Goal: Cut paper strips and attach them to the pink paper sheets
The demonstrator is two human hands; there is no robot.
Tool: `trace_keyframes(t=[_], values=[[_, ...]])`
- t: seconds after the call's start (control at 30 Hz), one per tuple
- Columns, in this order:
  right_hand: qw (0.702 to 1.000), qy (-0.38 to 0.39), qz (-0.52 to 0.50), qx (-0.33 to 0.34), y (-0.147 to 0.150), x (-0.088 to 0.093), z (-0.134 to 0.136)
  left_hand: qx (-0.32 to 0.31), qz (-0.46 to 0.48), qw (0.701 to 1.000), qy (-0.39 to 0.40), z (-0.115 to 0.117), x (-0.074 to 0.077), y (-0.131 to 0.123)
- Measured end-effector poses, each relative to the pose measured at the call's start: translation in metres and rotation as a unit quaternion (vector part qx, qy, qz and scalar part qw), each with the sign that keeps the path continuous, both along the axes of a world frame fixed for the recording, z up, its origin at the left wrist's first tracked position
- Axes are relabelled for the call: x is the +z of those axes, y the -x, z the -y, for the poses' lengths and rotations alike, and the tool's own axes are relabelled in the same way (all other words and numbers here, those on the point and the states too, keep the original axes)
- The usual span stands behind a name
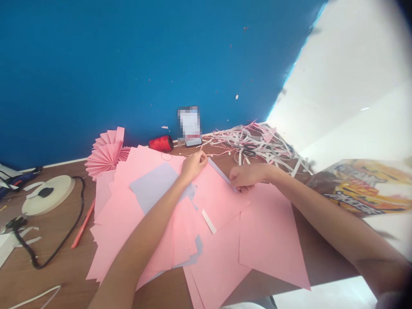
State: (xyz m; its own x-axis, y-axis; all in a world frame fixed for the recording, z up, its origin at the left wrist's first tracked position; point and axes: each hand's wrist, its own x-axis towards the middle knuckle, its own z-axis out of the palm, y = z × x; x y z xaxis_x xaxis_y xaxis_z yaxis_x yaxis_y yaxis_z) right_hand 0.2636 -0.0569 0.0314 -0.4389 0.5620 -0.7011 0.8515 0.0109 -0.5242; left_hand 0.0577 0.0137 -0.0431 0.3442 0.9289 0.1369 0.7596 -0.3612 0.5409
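Observation:
A pink sheet of paper (214, 193) lies in front of me, its far edge turned over into a narrow pale-lilac strip. At the strip's upper left end, my left hand (194, 165) pinches the sheet's corner. My right hand (247, 176) is closed on the folded edge at its lower right end, fingers curled. Beneath my left forearm spread several overlapping pink sheets (122, 210) and a lilac sheet (152, 184). A small white strip (208, 221) rests on the worked sheet. Another pink sheet (273, 236) sits under my right wrist.
Pleated pink paper fans (104, 154), a red thread spool (161, 143) and a propped phone (189, 126) stand along the blue wall. Shredded paper strips (257, 139) pile at back right. At left are a white tape roll (48, 195), black cable (75, 223) and red pen (83, 224).

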Motion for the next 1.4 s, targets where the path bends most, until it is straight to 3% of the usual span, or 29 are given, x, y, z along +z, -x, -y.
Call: trace_keyframes(t=[0.73,1.4], values=[[0.999,-0.013,0.028,0.037,0.0033,0.005,0.0008,-0.006,0.006,1.0,-0.012,-0.0014,-0.0017,0.0004],[0.988,-0.086,0.092,0.092,0.0052,0.0044,-0.0013,-0.017,-0.02,0.999,-0.025,0.0021,0.0009,-0.0023]])
